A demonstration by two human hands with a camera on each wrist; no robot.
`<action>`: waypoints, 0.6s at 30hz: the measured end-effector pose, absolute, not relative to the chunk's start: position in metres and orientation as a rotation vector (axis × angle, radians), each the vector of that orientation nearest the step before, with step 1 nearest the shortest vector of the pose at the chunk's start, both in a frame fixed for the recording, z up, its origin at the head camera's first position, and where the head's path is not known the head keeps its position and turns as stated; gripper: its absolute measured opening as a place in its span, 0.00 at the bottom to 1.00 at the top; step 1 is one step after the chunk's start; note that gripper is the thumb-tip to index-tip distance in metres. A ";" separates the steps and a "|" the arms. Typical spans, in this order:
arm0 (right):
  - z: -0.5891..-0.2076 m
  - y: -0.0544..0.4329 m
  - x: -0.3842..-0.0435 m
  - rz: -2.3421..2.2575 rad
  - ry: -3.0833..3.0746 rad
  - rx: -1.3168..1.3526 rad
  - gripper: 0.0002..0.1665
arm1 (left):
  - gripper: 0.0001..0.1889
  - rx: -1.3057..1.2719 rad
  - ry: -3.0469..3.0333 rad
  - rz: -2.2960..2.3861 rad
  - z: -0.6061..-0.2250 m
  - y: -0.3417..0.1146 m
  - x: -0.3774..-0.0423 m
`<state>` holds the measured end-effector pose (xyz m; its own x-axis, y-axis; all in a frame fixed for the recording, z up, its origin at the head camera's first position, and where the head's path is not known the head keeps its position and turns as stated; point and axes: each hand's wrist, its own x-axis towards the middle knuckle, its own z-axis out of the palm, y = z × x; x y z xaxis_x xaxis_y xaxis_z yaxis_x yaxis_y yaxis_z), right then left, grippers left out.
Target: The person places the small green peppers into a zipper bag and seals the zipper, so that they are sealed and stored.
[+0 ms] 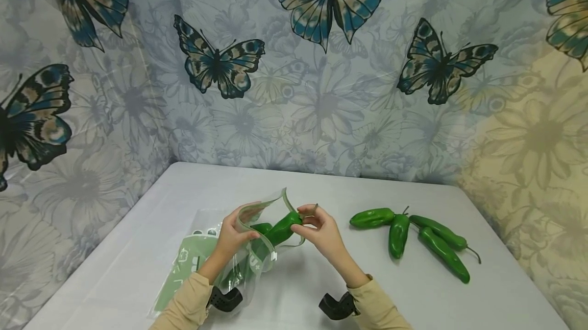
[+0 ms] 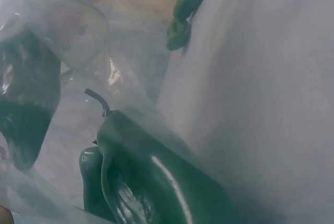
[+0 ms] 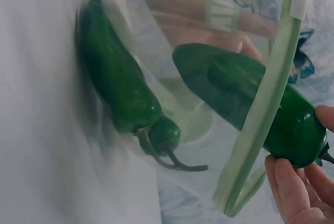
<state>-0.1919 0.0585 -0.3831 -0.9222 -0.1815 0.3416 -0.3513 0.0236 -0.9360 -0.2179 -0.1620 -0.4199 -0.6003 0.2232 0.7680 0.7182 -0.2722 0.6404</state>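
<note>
My left hand [image 1: 229, 235] grips a clear zip bag by its mouth, which gapes toward the right with a green seal strip [image 3: 261, 104]. Between the thumb and fingers of my right hand [image 1: 325, 230] is a green chili pepper [image 1: 282, 229], pinched near its stem end. Its tip half is inside the bag, while the stem end sticks out past the strip. Lower in the bag lie a larger green pepper [image 3: 117, 72] and another pepper [image 3: 163, 134] partly hidden behind it. Through the plastic, the left wrist view shows these peppers [image 2: 156, 166] with a curved stem.
Several loose green peppers [image 1: 398, 236] lie on the white table [image 1: 303, 177] to the right of my hands. Under my left forearm a flat clear bag with a green printed panel [image 1: 184, 263] rests on the table. A butterfly-patterned cloth [image 1: 321, 95] hangs behind the table.
</note>
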 end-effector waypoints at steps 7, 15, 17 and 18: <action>-0.369 0.052 -0.181 1.992 -2.182 0.548 0.15 | 0.40 -1.126 -1.659 -1.966 -0.421 -0.163 -0.217; -0.367 0.048 -0.174 1.947 -2.231 0.614 0.14 | 0.38 -1.141 -1.606 -1.964 -0.420 -0.165 -0.218; -0.368 0.048 -0.174 1.945 -2.215 0.609 0.14 | 0.38 -1.153 -1.601 -1.974 -0.420 -0.165 -0.219; -0.369 0.048 -0.174 1.943 -2.206 0.609 0.14 | 0.38 -1.155 -1.600 -1.979 -0.419 -0.164 -0.218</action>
